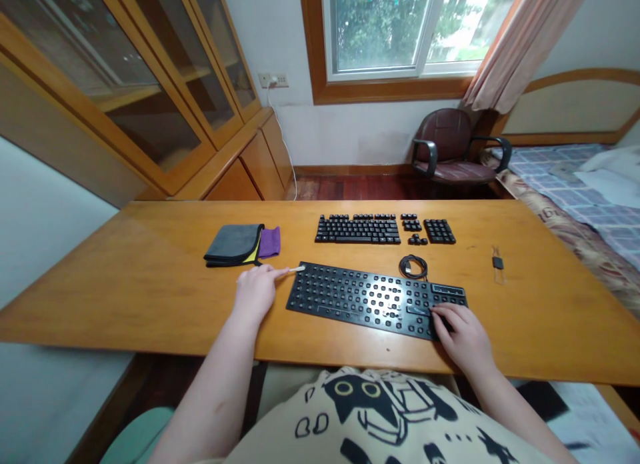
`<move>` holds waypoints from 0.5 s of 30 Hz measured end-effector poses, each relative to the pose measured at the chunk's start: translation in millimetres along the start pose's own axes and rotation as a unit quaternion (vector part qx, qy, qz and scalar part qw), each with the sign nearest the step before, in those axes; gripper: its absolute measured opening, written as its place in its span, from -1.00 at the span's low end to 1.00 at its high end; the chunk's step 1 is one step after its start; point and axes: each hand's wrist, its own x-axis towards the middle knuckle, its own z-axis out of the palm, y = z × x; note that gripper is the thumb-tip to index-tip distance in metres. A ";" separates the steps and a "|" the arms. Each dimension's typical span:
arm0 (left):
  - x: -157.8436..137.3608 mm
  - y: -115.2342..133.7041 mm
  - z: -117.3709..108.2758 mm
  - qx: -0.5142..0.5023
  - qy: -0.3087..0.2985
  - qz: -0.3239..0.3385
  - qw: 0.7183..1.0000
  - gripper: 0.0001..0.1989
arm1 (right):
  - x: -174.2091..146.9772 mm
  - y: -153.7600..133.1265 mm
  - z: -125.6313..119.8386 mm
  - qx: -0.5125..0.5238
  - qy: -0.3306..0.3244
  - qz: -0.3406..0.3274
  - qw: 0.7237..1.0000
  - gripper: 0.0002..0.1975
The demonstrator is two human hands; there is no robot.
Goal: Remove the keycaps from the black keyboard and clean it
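A black keyboard base without its keycaps lies at a slant on the wooden desk, its rows of bare switches facing up. My left hand pinches a thin white stick-shaped tool, whose far end touches the keyboard's back left corner. The exact kind of tool is too small to make out. My right hand grips the right end of the keyboard, fingers curled over its top and partly hiding the switches there. A coiled black cable lies behind the keyboard.
Black keycaps stand in keyboard order at the back, with a number pad group beside them. A folded grey cloth and a purple cloth lie left. A wire keycap puller rests at right. The desk surrounds them.
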 end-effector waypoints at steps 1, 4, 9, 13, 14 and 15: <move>0.1 -2.1 -2.2 0.012 0.017 -0.022 1.000 -0.61 | -0.3 0.3 0.2 -0.002 -0.001 0.001 1.000 -0.85; 0.2 -5.4 -5.4 -0.001 0.009 0.022 1.000 -0.59 | -1.6 2.0 1.3 -0.005 -0.006 0.004 1.000 -0.85; -0.7 2.7 -0.7 0.005 -0.007 0.022 1.000 -0.55 | -2.9 3.7 2.9 -0.001 -0.008 0.006 1.000 -0.85; -3.1 9.9 0.7 -0.007 -0.001 0.009 1.000 -0.55 | -1.9 2.0 2.2 -0.002 -0.009 0.005 1.000 -0.85; -3.8 10.2 0.7 -0.012 -0.013 0.012 1.000 -0.55 | -1.6 1.7 2.0 -0.003 -0.009 0.007 1.000 -0.85; -4.4 9.9 0.7 -0.009 -0.016 -0.009 1.000 -0.55 | -1.5 1.5 1.8 -0.004 -0.009 0.008 1.000 -0.85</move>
